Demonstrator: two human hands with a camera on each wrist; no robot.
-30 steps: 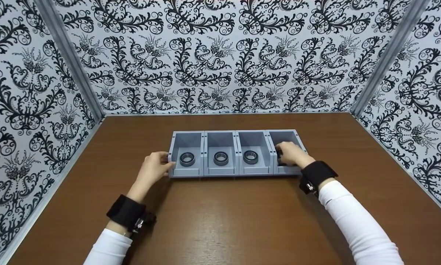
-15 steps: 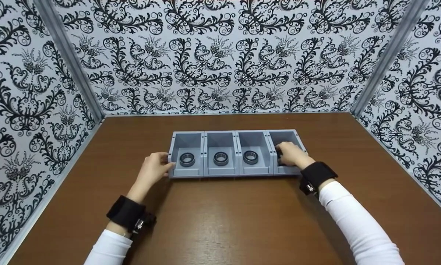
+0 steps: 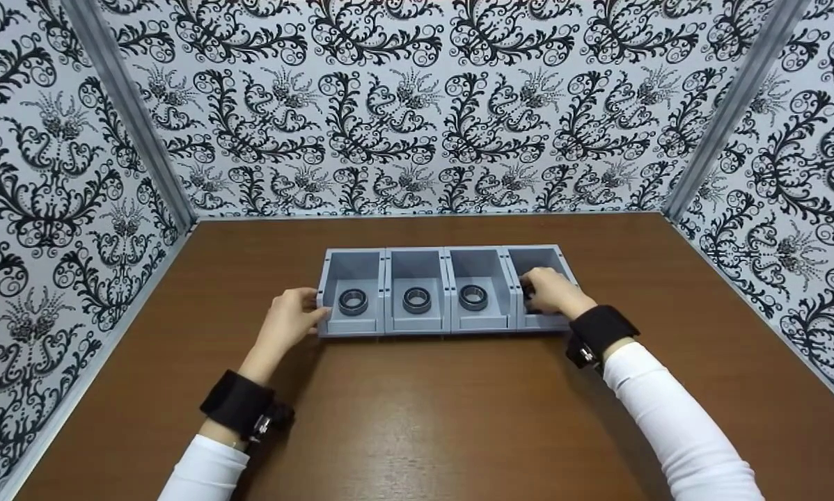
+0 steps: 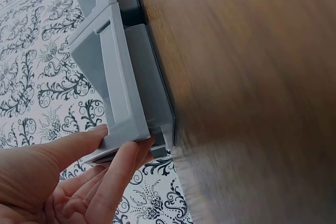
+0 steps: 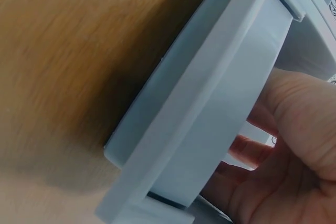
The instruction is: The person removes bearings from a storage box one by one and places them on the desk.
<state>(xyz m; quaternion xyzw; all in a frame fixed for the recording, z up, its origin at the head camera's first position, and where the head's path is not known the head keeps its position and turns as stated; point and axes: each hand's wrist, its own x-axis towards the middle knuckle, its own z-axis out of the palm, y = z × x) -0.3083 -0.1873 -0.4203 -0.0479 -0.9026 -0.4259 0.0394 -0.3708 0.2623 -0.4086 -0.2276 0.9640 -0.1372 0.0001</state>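
L hand (image 3: 292, 316) pinches leftmost bin (image 3: 351, 325) at its corner; R hand (image 3: 555, 291), fingers bent, is in rightmost bin (image 3: 544, 322) by a dark part (image 3: 528, 292) (mostly hidden, can't tell if gripped). Step is prob. handling dark part; next move needs sure pinch, w/o bumping rightmost bin.

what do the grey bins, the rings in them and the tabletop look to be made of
Grey bins: likely moulded plastic, matte; smooth, rounded edges. Rings: perhaps metal, dark with paler inner bands; too small to judge finish. Tabletop: wood or wood-look laminate, satin; brown grain, soft reflections.
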